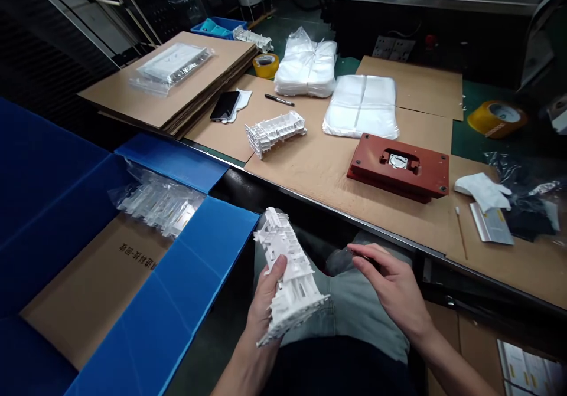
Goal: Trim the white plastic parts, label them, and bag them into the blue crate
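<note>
My left hand (268, 293) is closed around a white molded plastic part (290, 269), thumb across its upper face, held tilted above my lap. To the right of it, my right hand (390, 284) pinches a slim dark tool (372, 261); the fingers hide most of it, so its kind is unclear. The tool and the plastic part are apart. A similar white plastic part (279, 131) lies on the cardboard-covered bench. Further right stands a red-brown fixture block (398, 169) with a small whitish piece in its recess.
At left, a blue corrugated box (195, 266) holds bagged parts (159, 201). Stacked cardboard (177, 104), a phone (225, 106), a pen (279, 100), bundled plastic bags (363, 107) and tape rolls (497, 118) occupy the bench. A cotton swab (461, 234) lies near its front edge (354, 216).
</note>
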